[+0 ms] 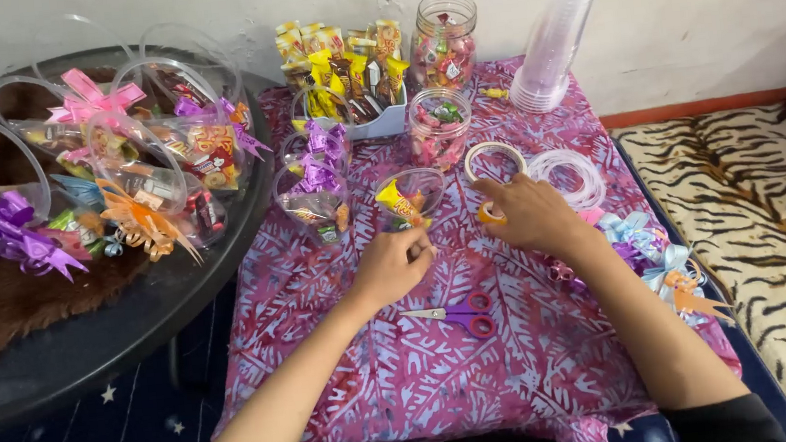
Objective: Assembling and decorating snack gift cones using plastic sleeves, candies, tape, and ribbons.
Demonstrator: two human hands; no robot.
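Scissors (460, 315), candy jars (441, 41), stacked cups (551, 42)

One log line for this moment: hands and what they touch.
left hand: at clear cup of sweets | right hand: on tape roll | scissors: lying untouched on cloth

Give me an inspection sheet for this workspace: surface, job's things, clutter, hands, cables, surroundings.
Surface: purple patterned cloth over a low table.
Job's things: clear cup of sweets at the left hand; orange tape roll under the right hand.
Clutter: purple scissors, two candy jars, stack of clear cups, ribbon bows, clear handle rings.
Hands: left hand pinches at the cup's rim; right hand rests on the tape roll.
Cables: nothing seen.
Surroundings: round black table bearing finished gift cups with bows, tiger-print mat, white wall.
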